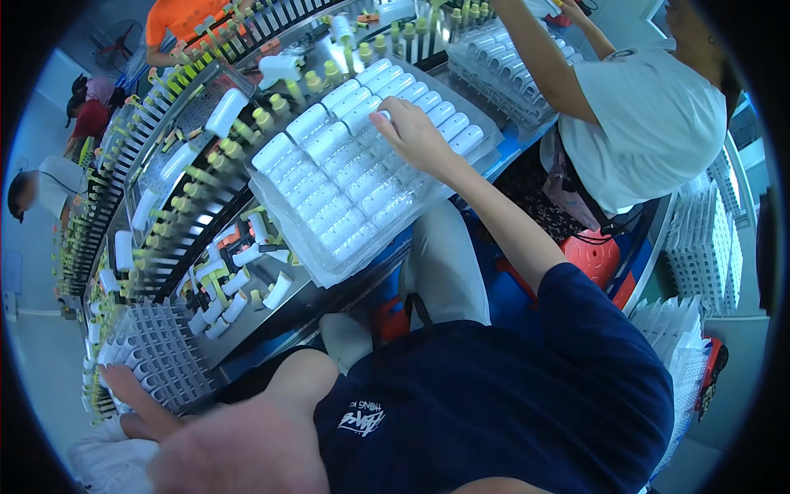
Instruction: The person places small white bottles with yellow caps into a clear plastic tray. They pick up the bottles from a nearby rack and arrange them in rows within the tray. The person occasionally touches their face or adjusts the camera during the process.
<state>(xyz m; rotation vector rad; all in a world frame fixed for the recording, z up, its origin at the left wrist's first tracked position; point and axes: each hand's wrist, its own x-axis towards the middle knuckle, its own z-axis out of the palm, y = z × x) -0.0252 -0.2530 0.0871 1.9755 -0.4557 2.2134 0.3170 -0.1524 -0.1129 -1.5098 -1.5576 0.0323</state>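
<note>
My right hand [414,136] reaches forward onto a clear plastic tray [329,263] filled with rows of white cylinders [329,136]. Its fingertips press on one white cylinder near the tray's far side; I cannot see whether they grip it. My left hand [136,403] is low at the left, blurred, with its fingers spread against the near edge of a grey rack of small tubes [160,350]. Nothing shows in that hand. My dark blue shirt fills the lower middle of the view.
A curved conveyor [177,189] with yellow-green pegs and white pieces runs past the tray. Loose white pieces [234,284] lie by the rack. A co-worker in a white shirt [650,123] reaches over a second tray [494,62]. Stacks of clear trays [699,239] stand right; other people work far left.
</note>
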